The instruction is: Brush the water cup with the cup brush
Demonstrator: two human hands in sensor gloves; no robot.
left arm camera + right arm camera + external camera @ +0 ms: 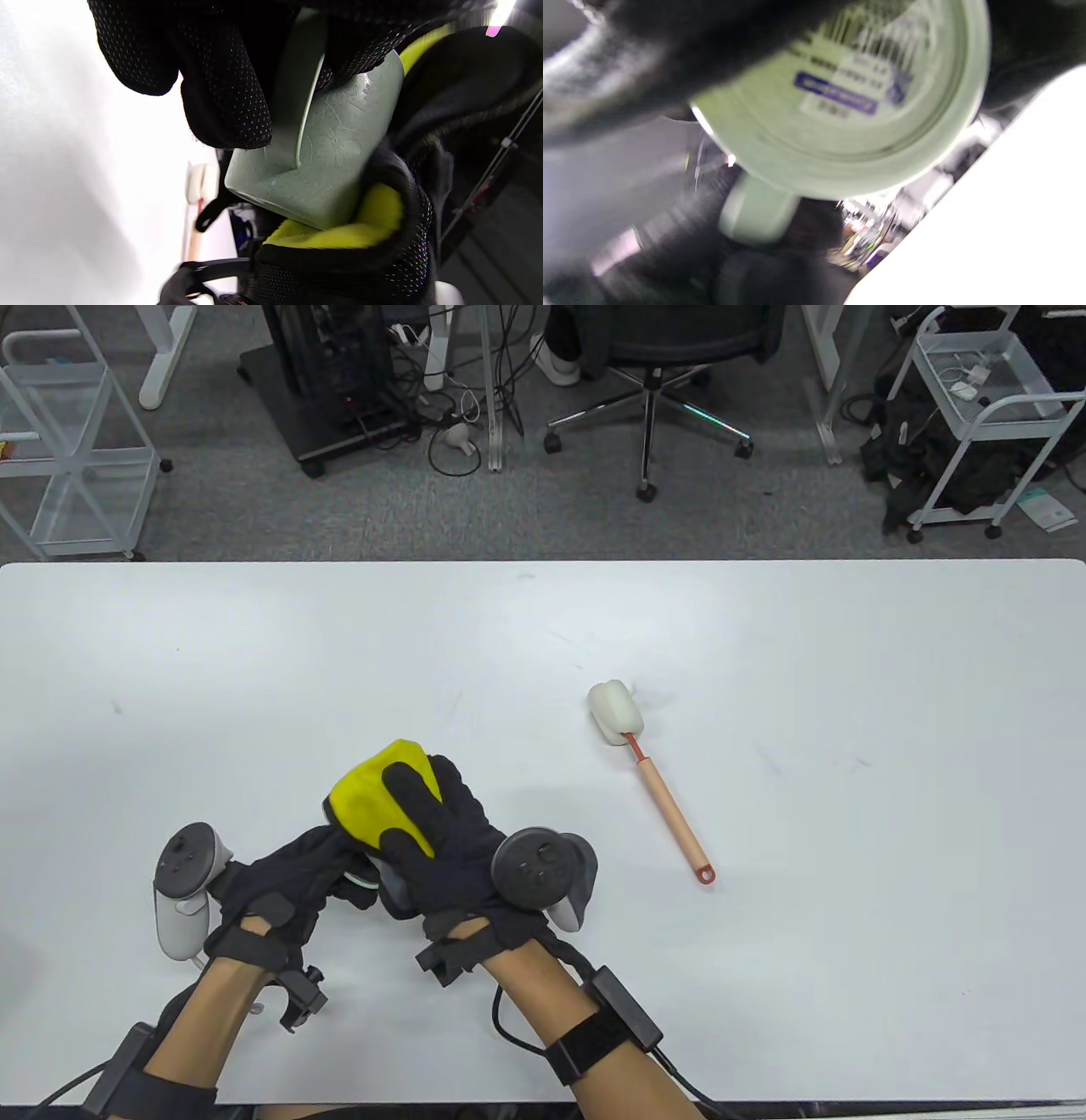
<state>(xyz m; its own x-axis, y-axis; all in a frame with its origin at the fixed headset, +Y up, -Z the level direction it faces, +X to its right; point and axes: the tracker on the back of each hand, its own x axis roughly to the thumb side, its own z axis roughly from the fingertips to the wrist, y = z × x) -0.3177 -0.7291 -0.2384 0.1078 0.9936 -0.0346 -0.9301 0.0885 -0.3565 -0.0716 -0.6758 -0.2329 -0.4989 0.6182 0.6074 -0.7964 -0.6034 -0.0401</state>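
A pale green water cup (335, 161) with a handle is held above the table at the near left. My left hand (284, 891) grips it by the handle side. In the table view only a sliver of the cup (365, 884) shows between the hands. My right hand (437, 827) presses a yellow cloth (369, 802) over the cup; the cloth also shows wrapped round the cup in the left wrist view (365, 231). The right wrist view shows the cup's base (840, 127) with a barcode label, blurred. The cup brush (657, 789), with a white sponge head and a peach handle, lies alone on the table to the right.
The white table (764, 645) stretches wide beyond and to the right of the hands. Past its far edge are an office chair (653, 356), wire carts (976, 415) and cables on the floor.
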